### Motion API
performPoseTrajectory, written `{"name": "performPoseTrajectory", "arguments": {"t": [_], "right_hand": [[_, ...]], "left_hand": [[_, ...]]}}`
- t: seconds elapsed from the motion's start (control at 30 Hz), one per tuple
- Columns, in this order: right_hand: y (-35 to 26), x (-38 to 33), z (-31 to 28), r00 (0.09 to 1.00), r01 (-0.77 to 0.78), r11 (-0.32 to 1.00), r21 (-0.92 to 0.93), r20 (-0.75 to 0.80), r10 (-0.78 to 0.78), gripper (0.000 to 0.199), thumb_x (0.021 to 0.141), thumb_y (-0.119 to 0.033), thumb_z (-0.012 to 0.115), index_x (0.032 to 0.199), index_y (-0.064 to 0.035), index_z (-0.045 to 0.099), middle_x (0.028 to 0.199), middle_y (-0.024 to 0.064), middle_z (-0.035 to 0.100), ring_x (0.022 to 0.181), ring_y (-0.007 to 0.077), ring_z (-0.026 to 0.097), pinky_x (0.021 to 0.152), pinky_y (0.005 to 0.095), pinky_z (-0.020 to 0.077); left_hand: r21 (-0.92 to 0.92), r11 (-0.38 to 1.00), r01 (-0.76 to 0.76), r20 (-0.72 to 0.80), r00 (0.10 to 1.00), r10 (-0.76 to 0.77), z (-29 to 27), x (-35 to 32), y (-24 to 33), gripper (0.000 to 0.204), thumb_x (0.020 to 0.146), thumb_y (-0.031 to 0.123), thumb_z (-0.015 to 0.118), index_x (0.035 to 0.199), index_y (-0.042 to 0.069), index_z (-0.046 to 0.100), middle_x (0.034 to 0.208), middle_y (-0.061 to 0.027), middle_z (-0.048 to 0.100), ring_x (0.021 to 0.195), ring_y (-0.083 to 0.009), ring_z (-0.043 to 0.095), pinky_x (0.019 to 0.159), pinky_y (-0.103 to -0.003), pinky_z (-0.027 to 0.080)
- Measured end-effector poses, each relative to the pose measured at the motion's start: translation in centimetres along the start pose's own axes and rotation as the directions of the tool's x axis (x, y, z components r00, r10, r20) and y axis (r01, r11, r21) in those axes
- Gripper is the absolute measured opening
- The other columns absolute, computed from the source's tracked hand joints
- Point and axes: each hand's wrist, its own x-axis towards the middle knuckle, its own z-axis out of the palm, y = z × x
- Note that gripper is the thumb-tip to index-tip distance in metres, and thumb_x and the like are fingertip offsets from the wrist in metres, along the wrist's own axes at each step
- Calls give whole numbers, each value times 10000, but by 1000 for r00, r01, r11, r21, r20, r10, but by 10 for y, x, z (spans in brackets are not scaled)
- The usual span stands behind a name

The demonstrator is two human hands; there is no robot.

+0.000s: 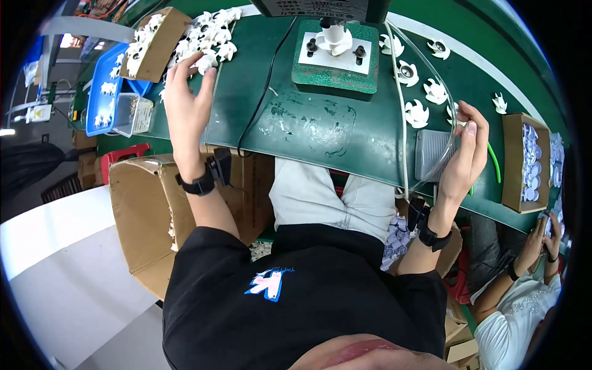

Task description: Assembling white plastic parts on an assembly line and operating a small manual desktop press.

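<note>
My left hand (186,105) reaches to the pile of white bladed impellers (213,31) at the far left. Its thumb and index finger are apart beside one impeller (206,63), with no clear grip on it. At the right, my right hand (465,151) hovers with bent, parted fingers near an impeller (452,111) partly hidden behind the fingertips. A bench press with a green base (336,86) stands at the far middle. One white impeller (335,42) sits upright under its ram, on a white plate (311,58) between two black bolts.
Loose impellers (417,114) lie right of the press. A grey ridged tray (431,154), cables (404,123) and a carton of bluish round parts (531,166) are there too. A blue tray (102,92) and clear box (132,114) stand left. A co-worker's hands (542,240) show lower right.
</note>
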Motion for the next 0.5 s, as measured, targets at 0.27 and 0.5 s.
{"name": "performPoseTrajectory", "arguments": {"t": [0.27,0.5], "right_hand": [[-69,-15,26,950,280,942,-184,194,-245,229,988,-20,624,1206,19,681,1232,123,663,968,153,644,831,274,511],[-77,-13,128,912,285,906,-312,379,-156,371,953,-59,682,1324,-71,685,1377,181,622,912,164,729,696,261,553]], "left_hand": [[139,971,-194,26,981,192,29,20,-70,521,863,375,841,1239,33,724,1264,-158,668,965,-262,710,862,-367,564],[82,985,-155,-2,988,155,16,5,-51,524,817,353,883,1208,34,740,1122,-147,738,986,-236,713,821,-325,559]]}}
